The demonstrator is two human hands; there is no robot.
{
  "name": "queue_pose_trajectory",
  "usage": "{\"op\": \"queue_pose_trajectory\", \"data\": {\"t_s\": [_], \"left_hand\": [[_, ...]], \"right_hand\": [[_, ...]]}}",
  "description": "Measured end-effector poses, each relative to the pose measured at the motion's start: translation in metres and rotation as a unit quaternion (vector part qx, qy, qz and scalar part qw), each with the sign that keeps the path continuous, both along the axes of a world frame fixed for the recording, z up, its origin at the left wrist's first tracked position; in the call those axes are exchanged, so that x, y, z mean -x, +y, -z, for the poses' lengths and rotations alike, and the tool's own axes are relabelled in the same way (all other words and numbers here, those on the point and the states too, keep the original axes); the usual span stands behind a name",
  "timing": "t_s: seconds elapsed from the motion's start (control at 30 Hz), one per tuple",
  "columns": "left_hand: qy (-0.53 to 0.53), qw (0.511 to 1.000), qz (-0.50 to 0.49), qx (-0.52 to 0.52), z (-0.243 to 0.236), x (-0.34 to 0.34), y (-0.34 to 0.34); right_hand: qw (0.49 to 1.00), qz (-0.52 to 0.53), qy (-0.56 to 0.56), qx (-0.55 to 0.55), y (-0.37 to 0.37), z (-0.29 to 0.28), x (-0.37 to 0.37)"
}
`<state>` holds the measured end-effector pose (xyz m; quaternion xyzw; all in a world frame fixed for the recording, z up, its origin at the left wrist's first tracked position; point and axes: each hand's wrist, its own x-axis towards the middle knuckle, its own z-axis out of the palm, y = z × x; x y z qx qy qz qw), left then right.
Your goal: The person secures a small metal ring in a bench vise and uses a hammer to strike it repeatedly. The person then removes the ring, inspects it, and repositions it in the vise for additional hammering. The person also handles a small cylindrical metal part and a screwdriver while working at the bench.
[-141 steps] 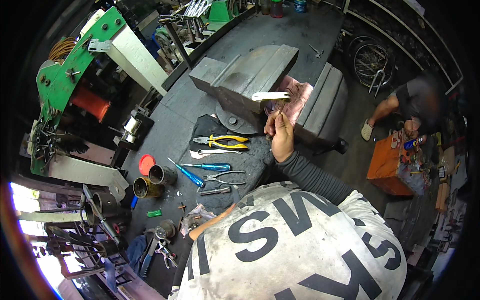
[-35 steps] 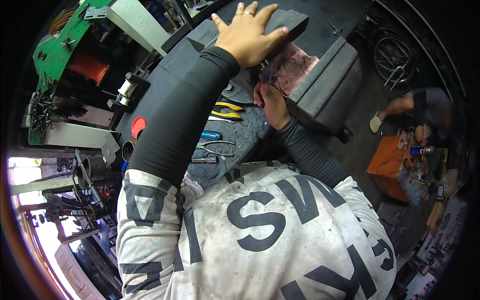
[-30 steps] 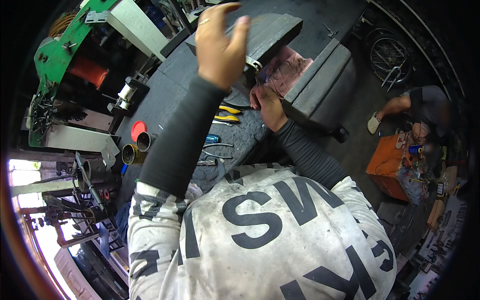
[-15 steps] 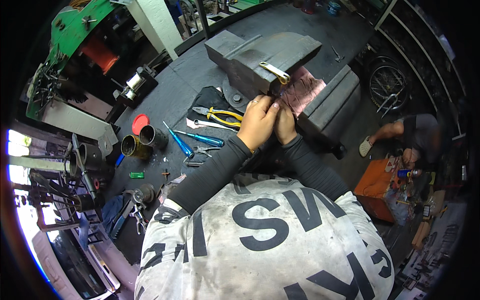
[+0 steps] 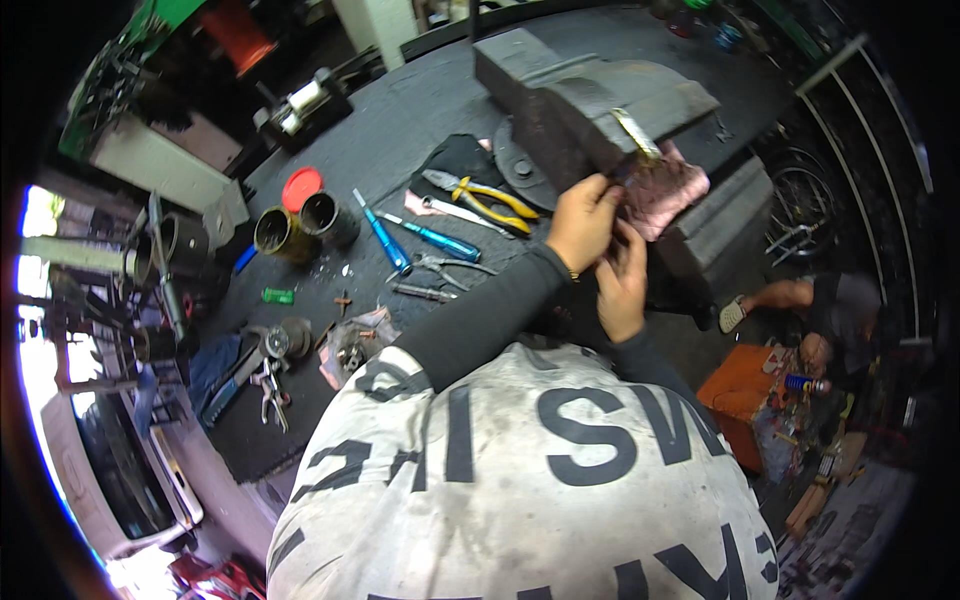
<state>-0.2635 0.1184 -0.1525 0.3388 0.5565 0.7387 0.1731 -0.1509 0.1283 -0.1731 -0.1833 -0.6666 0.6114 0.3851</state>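
Observation:
My left hand [image 5: 582, 226] is closed at the near side of a big dark bench vise [image 5: 585, 115], its fingertips against something small and dark I cannot make out. Just below it, my right hand [image 5: 622, 290] has its fingers bent up and pinched together; what lies in them is hidden. A crumpled pink cloth [image 5: 665, 198] lies over the vise beside my fingers. On top of the vise rests a combination wrench [image 5: 635, 133]. To the left of my left hand are yellow-handled pliers [image 5: 500, 203] and another wrench [image 5: 460, 213] on a black cloth [image 5: 458, 158].
Two blue screwdrivers [image 5: 385, 240], small grey pliers [image 5: 450, 266], open cans [image 5: 327, 220] and a red lid [image 5: 302, 187] lie on the bench. At right a person [image 5: 845, 310] crouches near an orange box [image 5: 738, 385] and a spoked wheel [image 5: 803, 200].
The view has swung, so the bench appears shifted. My right hand has dropped toward me from beside my left hand; the left stays near the vise jaw.

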Motion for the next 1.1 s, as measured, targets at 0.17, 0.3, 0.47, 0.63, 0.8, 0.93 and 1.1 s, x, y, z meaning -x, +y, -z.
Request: {"op": "queue_pose_trajectory", "data": {"t_s": [0.17, 0.3, 0.47, 0.63, 0.8, 0.93, 1.1], "left_hand": [[0.045, 0.998, -0.027, -0.017, 0.015, -0.002, 0.012], [0.053, 0.998, 0.006, -0.013, 0.003, 0.003, 0.007], [0.055, 0.997, 0.052, 0.013, 0.009, 0.010, 0.005], [-0.010, 0.997, 0.074, 0.004, 0.011, 0.010, 0.009], [0.037, 0.994, 0.085, 0.051, 0.008, 0.015, 0.005], [0.018, 0.992, 0.109, 0.053, 0.010, 0.016, 0.009], [-0.004, 0.989, 0.140, 0.056, 0.015, 0.021, 0.011]], "right_hand": [[0.955, -0.162, -0.246, 0.038, -0.005, 0.014, -0.049], [0.891, -0.240, -0.355, -0.148, -0.005, 0.040, -0.037], [0.826, -0.236, -0.216, -0.465, -0.017, 0.061, 0.027], [0.786, -0.211, -0.283, -0.507, -0.050, 0.028, 0.096], [0.760, -0.234, -0.392, -0.462, -0.068, 0.026, 0.128], [0.742, -0.243, -0.452, -0.431, -0.064, 0.024, 0.134], [0.819, -0.316, -0.236, -0.418, -0.030, 0.068, 0.085]]}}
